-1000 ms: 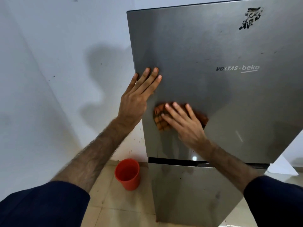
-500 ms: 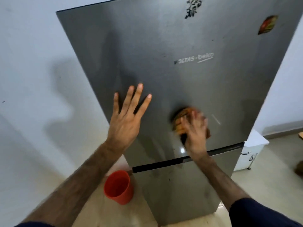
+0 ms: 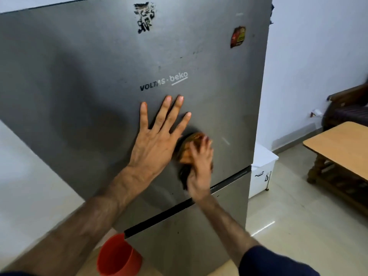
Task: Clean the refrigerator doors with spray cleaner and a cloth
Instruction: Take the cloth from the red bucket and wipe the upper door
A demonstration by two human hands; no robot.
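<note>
Left hand (image 3: 157, 144): flat on the upper door (image 3: 79, 86), fingers spread and straight.
Right hand (image 3: 200, 166): blurred, pressing the cloth (image 3: 188, 148) to the door; grip unclear.
Cloth: low on upper door, beside left hand.

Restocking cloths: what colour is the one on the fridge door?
Orange-brown cloth, blurred, head view.

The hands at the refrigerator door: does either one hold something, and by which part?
The right hand presses an orange cloth to the upper door, covering its lower right part; the blur hides the exact grip. The left hand lies flat, holding nothing.
</note>
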